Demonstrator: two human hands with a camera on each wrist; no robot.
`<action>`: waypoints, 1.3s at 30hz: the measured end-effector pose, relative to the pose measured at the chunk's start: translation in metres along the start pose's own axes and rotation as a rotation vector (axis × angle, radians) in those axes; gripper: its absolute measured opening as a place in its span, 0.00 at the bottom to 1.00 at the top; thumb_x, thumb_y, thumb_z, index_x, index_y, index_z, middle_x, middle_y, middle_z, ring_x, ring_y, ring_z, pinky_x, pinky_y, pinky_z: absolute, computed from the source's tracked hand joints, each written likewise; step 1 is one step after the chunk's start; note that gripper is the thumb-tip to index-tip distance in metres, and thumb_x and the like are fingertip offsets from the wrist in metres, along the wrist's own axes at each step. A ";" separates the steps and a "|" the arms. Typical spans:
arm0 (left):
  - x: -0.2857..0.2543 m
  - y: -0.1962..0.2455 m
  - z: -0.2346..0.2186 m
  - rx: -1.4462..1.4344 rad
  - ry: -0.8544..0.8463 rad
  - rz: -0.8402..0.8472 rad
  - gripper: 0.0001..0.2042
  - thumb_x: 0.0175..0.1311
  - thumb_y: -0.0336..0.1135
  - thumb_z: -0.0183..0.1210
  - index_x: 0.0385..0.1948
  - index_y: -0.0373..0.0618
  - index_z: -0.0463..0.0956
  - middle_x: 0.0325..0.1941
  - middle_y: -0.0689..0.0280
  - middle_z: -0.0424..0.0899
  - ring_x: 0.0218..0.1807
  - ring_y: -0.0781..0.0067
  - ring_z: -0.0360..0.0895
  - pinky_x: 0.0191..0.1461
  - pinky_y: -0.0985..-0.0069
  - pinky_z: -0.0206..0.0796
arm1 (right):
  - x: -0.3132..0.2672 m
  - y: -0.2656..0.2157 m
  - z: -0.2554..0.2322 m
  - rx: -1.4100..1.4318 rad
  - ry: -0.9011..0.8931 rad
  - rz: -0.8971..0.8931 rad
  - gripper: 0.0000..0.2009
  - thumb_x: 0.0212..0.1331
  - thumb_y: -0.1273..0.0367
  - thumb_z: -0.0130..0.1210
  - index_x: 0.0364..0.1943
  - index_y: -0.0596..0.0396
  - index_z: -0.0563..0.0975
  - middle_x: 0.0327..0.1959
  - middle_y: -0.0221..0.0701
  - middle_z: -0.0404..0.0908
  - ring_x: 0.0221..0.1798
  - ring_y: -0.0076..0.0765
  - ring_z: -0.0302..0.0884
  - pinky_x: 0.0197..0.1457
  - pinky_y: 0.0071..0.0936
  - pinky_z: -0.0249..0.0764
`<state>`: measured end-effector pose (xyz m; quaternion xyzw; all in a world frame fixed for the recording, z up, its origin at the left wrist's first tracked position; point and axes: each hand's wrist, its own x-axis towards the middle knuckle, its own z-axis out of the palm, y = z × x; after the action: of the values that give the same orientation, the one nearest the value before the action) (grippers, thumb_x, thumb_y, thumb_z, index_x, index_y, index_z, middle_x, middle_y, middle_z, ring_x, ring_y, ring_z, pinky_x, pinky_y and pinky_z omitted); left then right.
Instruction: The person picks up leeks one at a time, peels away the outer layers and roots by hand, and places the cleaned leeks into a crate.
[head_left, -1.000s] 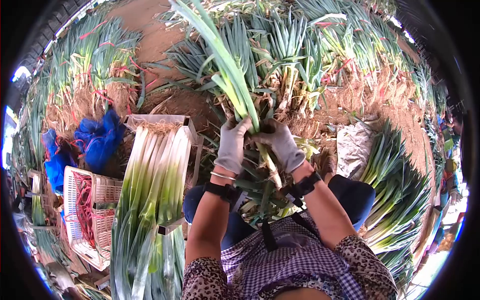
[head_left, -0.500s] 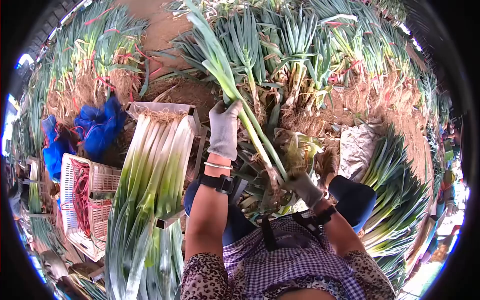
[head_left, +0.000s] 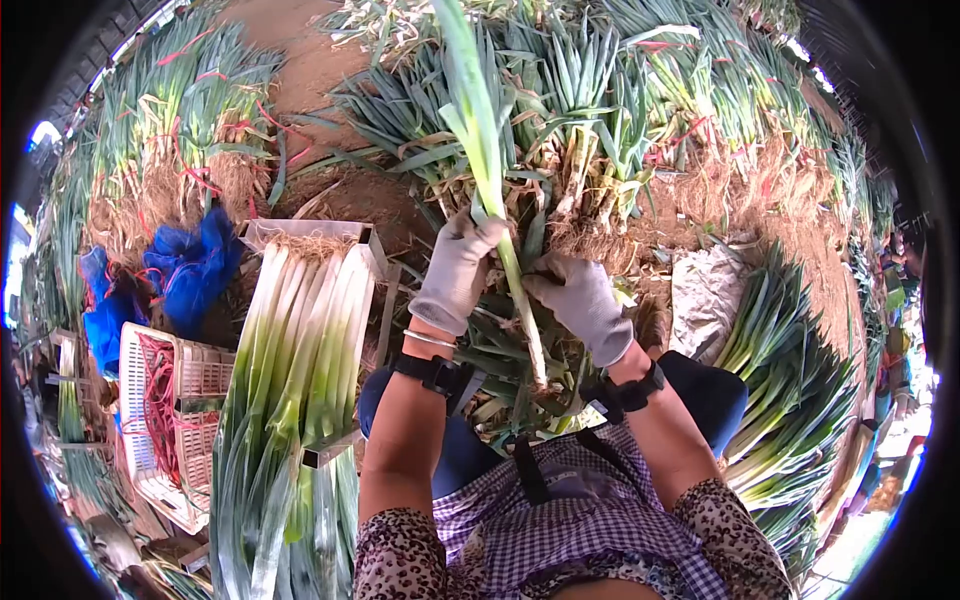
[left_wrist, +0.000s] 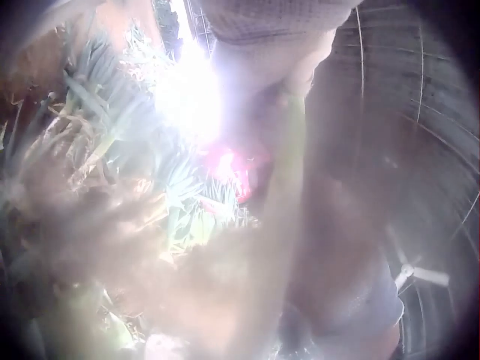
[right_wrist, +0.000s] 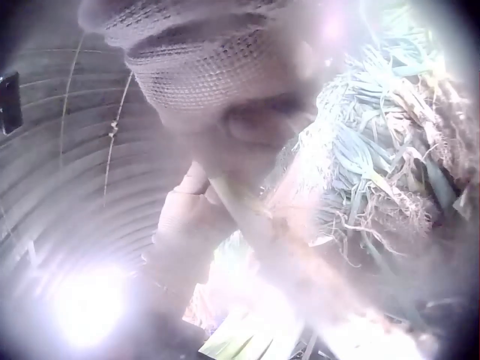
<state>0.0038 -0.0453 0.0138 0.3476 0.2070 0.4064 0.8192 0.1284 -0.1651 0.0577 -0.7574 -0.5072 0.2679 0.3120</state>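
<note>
A long leek (head_left: pixel 484 165) stands slantwise in front of the person, green leaves up and pale root end low. My gloved left hand (head_left: pixel 458 268) grips its shaft just below where the leaves fan out. Beside the shaft, lower down, is my gloved right hand (head_left: pixel 582 303), its fingers bent and their tips right at the stalk; I cannot tell whether they pinch it. In the left wrist view the leek (left_wrist: pixel 291 150) runs down from the glove, blurred. The right wrist view has the knitted glove (right_wrist: pixel 217 71) close above the pale stalk (right_wrist: pixel 244 206).
To the left, trimmed leeks (head_left: pixel 300 330) lie in a metal frame (head_left: pixel 310 232), beside a white plastic basket (head_left: pixel 205 370) of red ties and some blue netting (head_left: pixel 195 265). Bundled leeks (head_left: pixel 580 80) stand ahead. More leeks (head_left: pixel 790 370) lie at right by a pale sheet (head_left: pixel 705 300).
My right hand went down along the leek toward the root end, then came back up beside the shaft. The left hand keeps its grip; the leek now stands more upright.
</note>
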 end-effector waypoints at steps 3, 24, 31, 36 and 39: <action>0.000 -0.001 0.004 0.037 -0.030 -0.023 0.10 0.65 0.28 0.59 0.45 0.36 0.76 0.36 0.66 0.81 0.37 0.76 0.76 0.47 0.78 0.68 | -0.003 0.007 0.009 0.072 0.066 -0.035 0.13 0.56 0.69 0.61 0.43 0.61 0.80 0.32 0.36 0.84 0.33 0.27 0.78 0.42 0.26 0.74; 0.010 -0.021 0.004 -0.329 -0.250 -0.125 0.11 0.66 0.34 0.57 0.45 0.37 0.75 0.37 0.60 0.79 0.38 0.71 0.77 0.42 0.73 0.71 | 0.007 0.102 0.046 0.028 -0.573 0.033 0.06 0.49 0.73 0.54 0.30 0.60 0.79 0.28 0.43 0.80 0.34 0.52 0.79 0.37 0.39 0.76; 0.019 0.000 -0.013 -0.159 -0.050 0.053 0.10 0.69 0.37 0.54 0.43 0.40 0.73 0.34 0.63 0.75 0.36 0.71 0.71 0.42 0.71 0.68 | -0.078 0.183 0.066 -0.835 -0.756 0.051 0.10 0.53 0.65 0.53 0.27 0.55 0.82 0.29 0.40 0.83 0.31 0.47 0.82 0.36 0.46 0.77; 0.032 -0.007 -0.031 -0.264 0.021 0.064 0.09 0.69 0.35 0.55 0.44 0.42 0.73 0.37 0.66 0.77 0.39 0.73 0.74 0.43 0.73 0.67 | -0.036 0.146 0.032 -0.225 -0.096 -0.046 0.14 0.64 0.59 0.49 0.31 0.54 0.79 0.26 0.35 0.83 0.26 0.41 0.81 0.32 0.32 0.78; 0.033 -0.010 -0.028 -0.308 0.003 0.059 0.08 0.69 0.35 0.56 0.44 0.43 0.74 0.38 0.67 0.78 0.40 0.73 0.76 0.43 0.72 0.69 | -0.013 0.044 0.007 0.289 -0.026 0.064 0.11 0.51 0.68 0.67 0.34 0.58 0.79 0.33 0.33 0.81 0.35 0.30 0.78 0.39 0.28 0.73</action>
<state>0.0114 -0.0116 -0.0141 0.2232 0.1329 0.4577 0.8503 0.1453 -0.1883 0.0216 -0.7167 -0.4429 0.3578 0.4027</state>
